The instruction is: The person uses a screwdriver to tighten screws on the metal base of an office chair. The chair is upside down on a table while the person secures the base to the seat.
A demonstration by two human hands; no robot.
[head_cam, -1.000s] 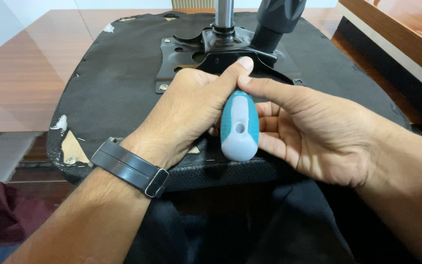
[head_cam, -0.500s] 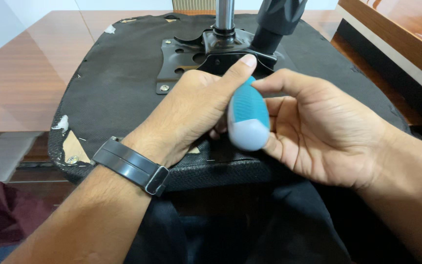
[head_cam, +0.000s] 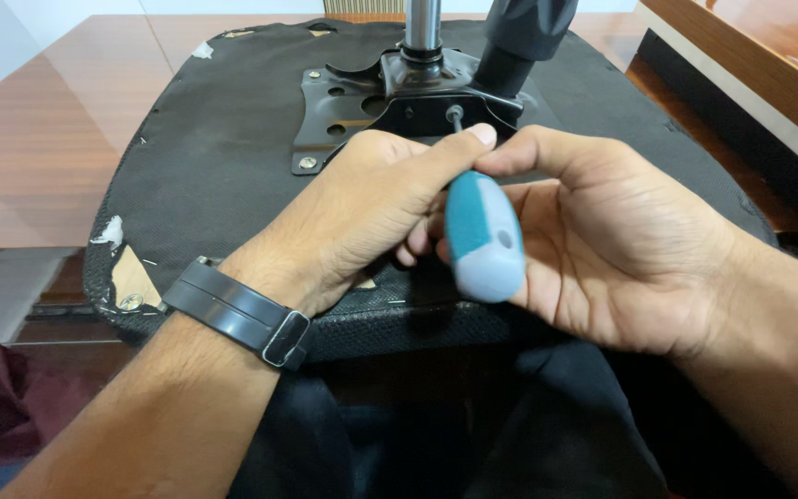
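A screwdriver with a teal and grey handle (head_cam: 482, 236) sits between both hands, its shaft pointing away toward a screw on the black metal bracket (head_cam: 390, 102). My right hand (head_cam: 621, 240) wraps the handle from the right. My left hand (head_cam: 362, 212) grips around the front of the handle and shaft, thumb stretched along the top near the screw. A dark watch band (head_cam: 237, 310) circles my left wrist. The bracket is bolted to the underside of an upturned chair seat (head_cam: 214, 148) covered in black fabric.
A chrome column (head_cam: 422, 23) and a black lever (head_cam: 519, 37) rise from the bracket. The seat's fabric is torn at the left edge (head_cam: 122, 268). A wooden floor (head_cam: 39, 139) lies left; a wooden furniture edge (head_cam: 750, 74) runs along the right.
The screwdriver handle has rotated in my hands: the grey end with its hole faced me, then turned away, and now shows on the right side. Hands stay in place.
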